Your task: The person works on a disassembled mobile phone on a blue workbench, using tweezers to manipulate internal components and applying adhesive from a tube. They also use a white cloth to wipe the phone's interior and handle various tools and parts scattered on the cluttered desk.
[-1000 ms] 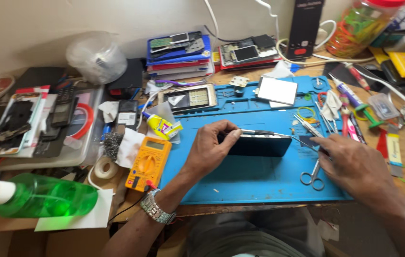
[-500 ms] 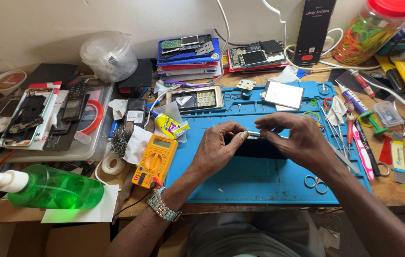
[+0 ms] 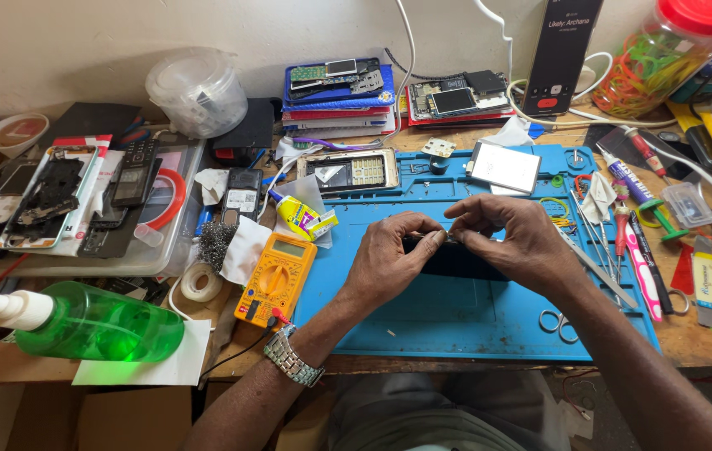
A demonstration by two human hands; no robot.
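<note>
- Head view: the left hand [image 3: 389,263] and right hand [image 3: 513,242] meet over the blue mat [image 3: 456,321], fingers closed, pinching the far edge of a dark phone [image 3: 456,260] lying mid-mat.
- A yellow multimeter [image 3: 277,278] lies just left of the mat; small scissors [image 3: 558,321] lie near-right.

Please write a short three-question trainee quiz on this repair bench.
1. True or false: both hands, left and right, are on the dark phone.
2. What lies just left of the blue mat? A) yellow multimeter B) scissors C) red-lidded jar
3. Fill in: the green spray bottle lies on its ____.

Key: 1 true; 2 A; 3 side.
</note>
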